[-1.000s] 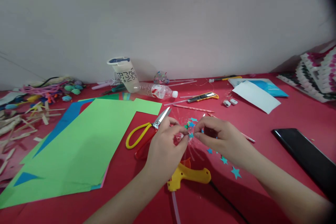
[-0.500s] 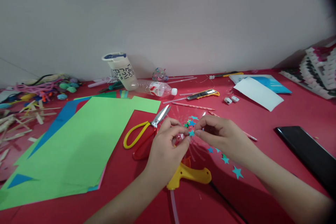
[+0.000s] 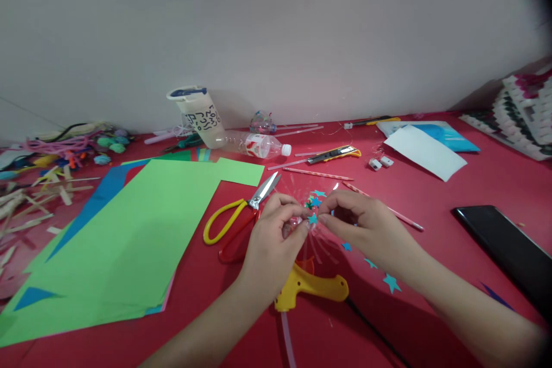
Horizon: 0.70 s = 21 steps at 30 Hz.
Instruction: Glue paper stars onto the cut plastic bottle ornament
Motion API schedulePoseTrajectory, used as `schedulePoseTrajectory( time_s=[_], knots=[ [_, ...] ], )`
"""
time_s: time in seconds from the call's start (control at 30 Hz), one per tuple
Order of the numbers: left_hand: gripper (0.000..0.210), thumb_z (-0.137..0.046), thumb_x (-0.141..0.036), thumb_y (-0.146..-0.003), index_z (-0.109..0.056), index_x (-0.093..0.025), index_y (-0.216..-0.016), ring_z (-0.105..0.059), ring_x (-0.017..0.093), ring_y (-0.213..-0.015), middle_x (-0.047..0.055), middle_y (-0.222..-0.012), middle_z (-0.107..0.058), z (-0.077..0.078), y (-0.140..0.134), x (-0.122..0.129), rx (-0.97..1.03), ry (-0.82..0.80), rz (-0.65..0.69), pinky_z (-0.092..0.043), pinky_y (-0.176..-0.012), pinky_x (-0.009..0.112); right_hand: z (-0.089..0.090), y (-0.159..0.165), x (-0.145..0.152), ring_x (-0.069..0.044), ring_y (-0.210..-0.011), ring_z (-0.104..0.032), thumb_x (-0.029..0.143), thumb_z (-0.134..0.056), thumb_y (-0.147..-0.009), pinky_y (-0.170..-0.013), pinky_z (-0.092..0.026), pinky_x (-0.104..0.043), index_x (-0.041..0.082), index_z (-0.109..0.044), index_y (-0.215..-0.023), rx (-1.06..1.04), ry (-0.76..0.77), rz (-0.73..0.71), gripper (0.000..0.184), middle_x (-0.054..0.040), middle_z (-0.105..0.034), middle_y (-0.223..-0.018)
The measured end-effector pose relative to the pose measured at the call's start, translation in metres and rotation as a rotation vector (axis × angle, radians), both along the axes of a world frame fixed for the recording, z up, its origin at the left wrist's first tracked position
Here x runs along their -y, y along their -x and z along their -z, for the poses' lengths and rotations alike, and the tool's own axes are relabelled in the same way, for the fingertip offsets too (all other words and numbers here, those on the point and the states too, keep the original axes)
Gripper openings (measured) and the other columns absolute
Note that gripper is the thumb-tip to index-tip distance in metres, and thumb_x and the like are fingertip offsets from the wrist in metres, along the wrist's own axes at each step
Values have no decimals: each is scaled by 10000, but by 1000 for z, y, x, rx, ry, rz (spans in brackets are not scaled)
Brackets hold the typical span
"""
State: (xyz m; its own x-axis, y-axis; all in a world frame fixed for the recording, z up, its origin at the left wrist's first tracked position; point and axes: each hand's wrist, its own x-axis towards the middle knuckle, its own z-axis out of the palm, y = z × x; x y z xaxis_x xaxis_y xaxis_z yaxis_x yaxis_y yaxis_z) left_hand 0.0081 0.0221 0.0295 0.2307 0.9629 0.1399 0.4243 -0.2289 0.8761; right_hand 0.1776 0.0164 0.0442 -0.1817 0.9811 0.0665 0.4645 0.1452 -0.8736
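Observation:
A small blue paper star (image 3: 312, 219) sits between the fingertips of both hands. My left hand (image 3: 273, 236) is closed in a pinch at its left side. My right hand (image 3: 366, 224) pinches at the star's right edge, its thumb and index finger pressed together. Beneath them lies a piece of clear plastic cut into thin, spreading strips (image 3: 321, 250), partly hidden by the hands, with more blue and green stars (image 3: 316, 202) on it. Loose blue stars (image 3: 391, 283) lie below my right hand. A yellow glue gun (image 3: 319, 287) rests just under my left hand, its nozzle end hidden.
Left of my hands are scissors (image 3: 228, 221) and green paper sheets (image 3: 142, 230). Behind lie a plastic bottle (image 3: 259, 146), a white cup (image 3: 200, 118), a utility knife (image 3: 334, 154) and pink striped sticks (image 3: 317, 173). A black phone (image 3: 504, 247) lies at right.
The star between my fingertips has shifted very slightly left and turned a little. Both hands stay almost in place. A dark blue paper scrap now shows more beside my right forearm.

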Motion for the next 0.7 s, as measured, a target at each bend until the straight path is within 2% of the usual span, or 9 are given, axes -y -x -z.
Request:
schedulePoseTrajectory(
  time_s=[0.33, 0.7],
  knots=[
    [74, -576, -145, -774, -638, -185, -784, -494, 85, -656, 3, -905, -535, -4, -1, 0, 8, 24, -4, -406, -572, 210, -1, 1, 0, -79, -518, -428, 234, -546, -788, -461, -297, -207, 203, -592, -721, -25, 89, 44, 88, 47, -530, -602],
    [92, -566, -120, -770, -630, -185, -784, -478, 81, -624, 11, -908, -544, -1, -2, 1, 1, -35, 9, -392, -536, 209, 1, 0, 0, -86, -538, -446, 214, -536, -801, -472, -312, -209, 196, -583, -715, -1, 19, 34, 100, 37, -544, -624]
  ],
)
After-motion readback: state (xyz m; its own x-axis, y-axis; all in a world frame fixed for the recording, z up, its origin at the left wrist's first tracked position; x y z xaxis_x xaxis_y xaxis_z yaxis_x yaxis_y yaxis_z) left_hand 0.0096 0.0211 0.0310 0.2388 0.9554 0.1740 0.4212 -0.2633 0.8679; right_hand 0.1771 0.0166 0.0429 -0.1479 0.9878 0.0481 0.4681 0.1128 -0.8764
